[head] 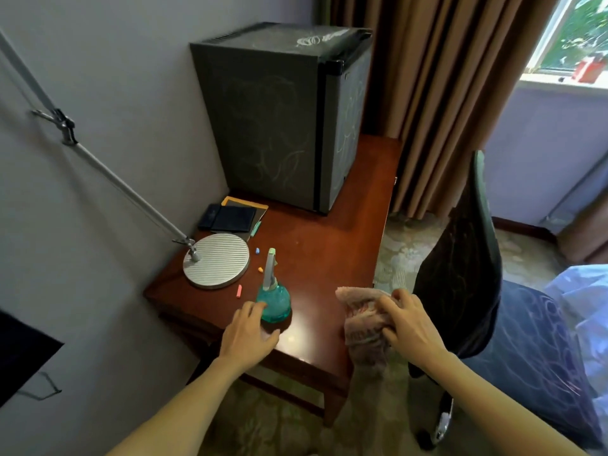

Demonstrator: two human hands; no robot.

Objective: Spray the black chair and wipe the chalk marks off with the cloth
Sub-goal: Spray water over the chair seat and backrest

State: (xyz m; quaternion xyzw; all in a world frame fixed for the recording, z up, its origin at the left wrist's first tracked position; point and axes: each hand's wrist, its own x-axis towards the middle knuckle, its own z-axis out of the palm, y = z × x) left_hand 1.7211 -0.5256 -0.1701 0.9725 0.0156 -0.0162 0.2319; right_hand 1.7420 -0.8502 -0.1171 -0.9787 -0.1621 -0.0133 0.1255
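Note:
A teal spray bottle (273, 299) with a grey-green nozzle stands upright near the front of the wooden desk (329, 258). My left hand (248, 330) hovers beside it with relaxed fingers, fingertips at the bottle's base. My right hand (409, 319) grips a pinkish-brown cloth (365, 327) over the desk's front right corner. The black chair (460, 268) stands just right of the desk, its back turned toward me, with faint chalk lines on it.
A black mini fridge (279, 120) scribbled with chalk sits at the desk's far end. A lamp base (217, 260), dark notebooks (230, 217) and small chalk pieces (239, 291) lie to the left. Brown curtains (444, 93) hang behind; a bed (559, 340) is at right.

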